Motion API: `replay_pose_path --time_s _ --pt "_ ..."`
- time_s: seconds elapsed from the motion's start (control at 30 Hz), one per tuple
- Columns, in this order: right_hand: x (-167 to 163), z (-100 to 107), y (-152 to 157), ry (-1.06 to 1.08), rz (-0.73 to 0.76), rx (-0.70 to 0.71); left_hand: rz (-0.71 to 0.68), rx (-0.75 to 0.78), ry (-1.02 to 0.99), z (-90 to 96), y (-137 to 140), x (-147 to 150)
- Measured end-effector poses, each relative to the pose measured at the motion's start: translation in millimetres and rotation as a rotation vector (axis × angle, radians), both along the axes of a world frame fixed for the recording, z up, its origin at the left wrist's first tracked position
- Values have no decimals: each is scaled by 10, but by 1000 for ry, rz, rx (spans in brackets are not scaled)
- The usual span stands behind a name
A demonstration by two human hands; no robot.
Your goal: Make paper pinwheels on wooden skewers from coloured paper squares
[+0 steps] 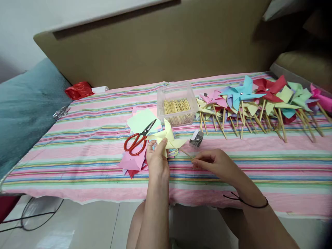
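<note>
A pale yellow paper pinwheel (169,136) is in my left hand (157,157), the thumb pressed on its centre. Closed on the lower end of a thin wooden stick (186,153) is my right hand (214,162); the stick's other end goes behind the pinwheel. Left of the pinwheel, red-handled scissors (140,137) lie across light green paper sheets (141,120). Pink and red paper pieces (133,160) are beside my left wrist. Just above my right hand sits a small clear box of metal pins or tacks (196,139).
A clear plastic box (176,87) of wooden sticks stands behind my hands. Many finished pinwheels (241,93) are piled at the right on the striped cloth (103,138). A red plastic bag (79,90) and a silvery crumpled packet (61,112) lie at the left.
</note>
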State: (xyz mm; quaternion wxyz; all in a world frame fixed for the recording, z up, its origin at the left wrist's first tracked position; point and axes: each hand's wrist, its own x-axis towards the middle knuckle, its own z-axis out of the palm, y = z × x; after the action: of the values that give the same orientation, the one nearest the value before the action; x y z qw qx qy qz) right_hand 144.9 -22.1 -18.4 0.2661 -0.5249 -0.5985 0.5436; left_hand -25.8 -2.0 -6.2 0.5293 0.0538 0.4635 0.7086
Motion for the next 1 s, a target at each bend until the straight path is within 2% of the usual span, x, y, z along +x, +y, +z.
replay_pose_path --time_s 0.27,0.43,0.63,1.0 --pt "69 -19 15 31 23 20 113 17 110 -19 30 5" --pt "137 -68 48 107 -45 17 187 -10 158 -14 55 -17" --pt "90 -111 77 182 93 -52 199 -7 176 6 65 -21" --pt "52 -142 103 254 105 -43 194 12 230 -17 60 -21"
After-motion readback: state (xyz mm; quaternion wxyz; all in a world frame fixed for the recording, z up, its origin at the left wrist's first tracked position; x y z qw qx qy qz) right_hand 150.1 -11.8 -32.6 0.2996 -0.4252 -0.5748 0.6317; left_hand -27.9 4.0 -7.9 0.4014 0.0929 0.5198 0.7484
